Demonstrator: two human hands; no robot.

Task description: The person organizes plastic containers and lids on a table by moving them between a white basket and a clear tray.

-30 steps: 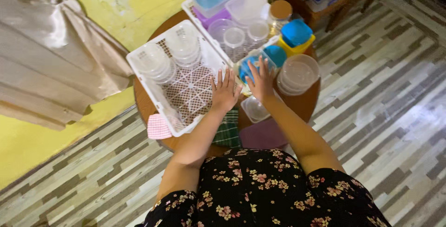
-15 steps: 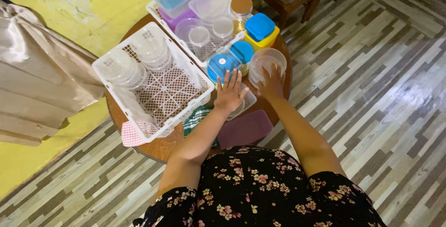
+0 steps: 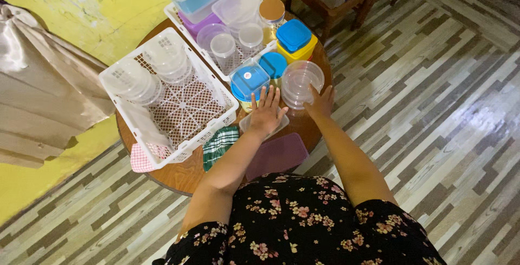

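Clear round containers (image 3: 301, 82) stacked at my right hand (image 3: 321, 102), fingers spread on the rim, my left hand (image 3: 266, 113), fingers splayed, flat on a clear rectangular lid (image 3: 281, 127), blue-lidded tub (image 3: 249, 83) just beyond.

One label shows: a small round sticker (image 3: 248, 75), white with a red spot, on the blue lid of the square container (image 3: 249, 81) just above the middle of the frame. What it bears is too small to tell. No signs or screens are in view.
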